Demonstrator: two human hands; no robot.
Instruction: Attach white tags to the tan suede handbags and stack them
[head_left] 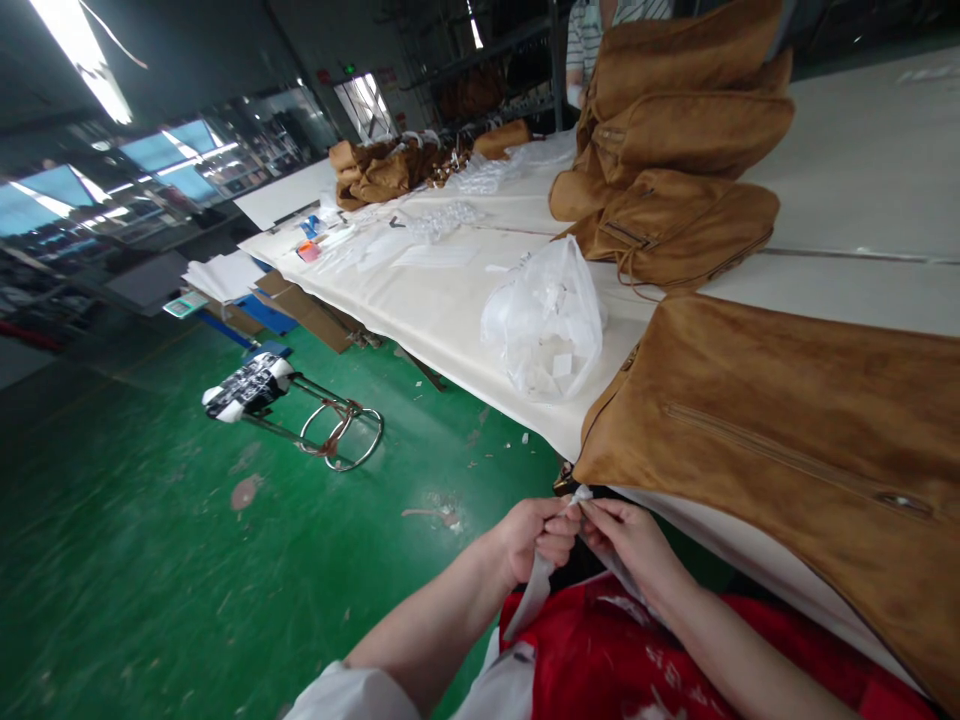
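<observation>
A large tan leather bag [750, 370] lies on the table in front of me, with a long zipper across its upper face. At its near left corner, just past the table edge, there is dark metal hardware [562, 478]. My left hand [536, 535] is closed on a thin white wrapping strip [531, 600], whose loose end hangs down below the fist. My right hand [626, 535] pinches the same strip where it bunches up beside the hardware. The fingertips of both hands nearly meet there. What lies beneath the bunched strip is hidden.
Beyond the bag, a clear plastic bag of white scraps [546, 325] sits on the white table [442, 290]. Tan bags [690, 140] are stacked behind it, with a person in a striped shirt [585, 45] past them. A metal stool [300, 400] lies tipped on the green floor.
</observation>
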